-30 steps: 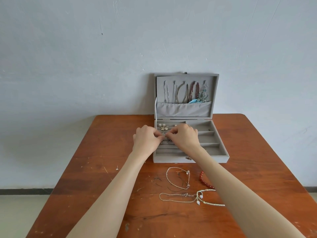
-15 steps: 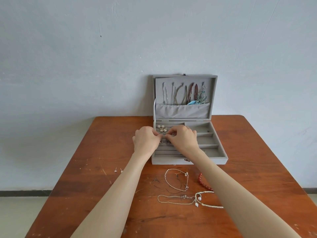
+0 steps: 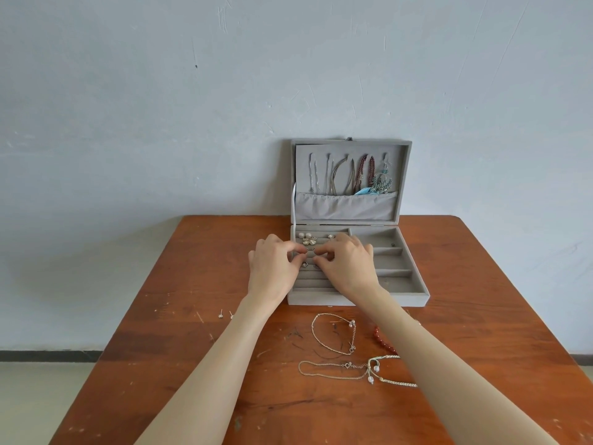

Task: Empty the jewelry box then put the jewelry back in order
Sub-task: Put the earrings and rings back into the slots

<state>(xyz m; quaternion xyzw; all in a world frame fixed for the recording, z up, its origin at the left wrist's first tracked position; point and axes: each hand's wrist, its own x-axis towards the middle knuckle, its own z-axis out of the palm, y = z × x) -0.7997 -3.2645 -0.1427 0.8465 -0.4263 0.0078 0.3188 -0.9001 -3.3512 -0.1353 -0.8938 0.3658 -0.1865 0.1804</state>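
A grey velvet jewelry box [image 3: 359, 298] stands open at the table's back edge, its lid [image 3: 405, 175] leaning on the wall. Several necklaces [image 3: 349, 175] hang inside the lid above a pocket. Pearl and silver earrings [image 3: 306, 240] sit in the padded rows at the box's left. My left hand [image 3: 272, 271] and my right hand [image 3: 348, 264] hover over those rows with fingers curled. Each pinches at a tiny earring; the pieces are mostly hidden by my fingertips. The compartments at the right look nearly bare.
On the wooden table [image 3: 192, 284] in front of the box lie a silver bracelet [image 3: 333, 335], a thin chain [image 3: 330, 370], a red bead bracelet [image 3: 380, 337] and a pearl-tipped cord [image 3: 394, 382], partly under my right forearm. Two small studs [image 3: 224, 314] lie at the left.
My fingertips, which met at one spot over the padded rows, have drawn slightly apart. Both hands stay over the box's left side.
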